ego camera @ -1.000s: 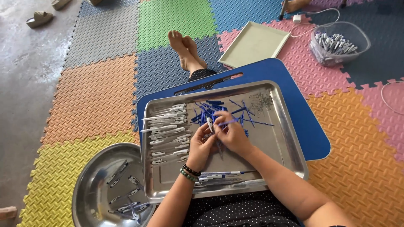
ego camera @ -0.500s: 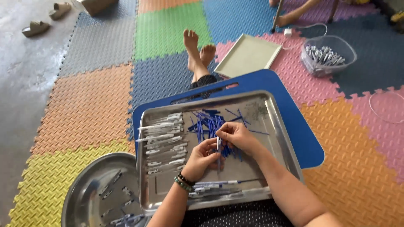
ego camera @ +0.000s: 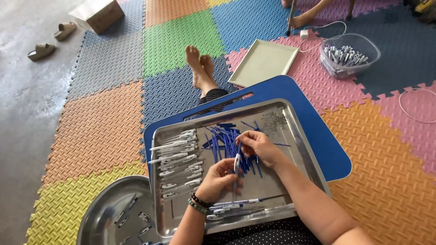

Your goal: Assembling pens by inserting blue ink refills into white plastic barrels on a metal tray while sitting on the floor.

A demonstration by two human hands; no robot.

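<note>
Pinching one pen barrel between both hands at frame centre, a fumble could scatter the blue refills.

Foam mat tiles showed green, blue, orange, yellow, pink and grey, all ridged in a tread pattern. A steel-silver tray sat on a solid blue board. Blue refills lay piled by white-and-silver pen barrels. The lap cloth was black with white dots.
</note>
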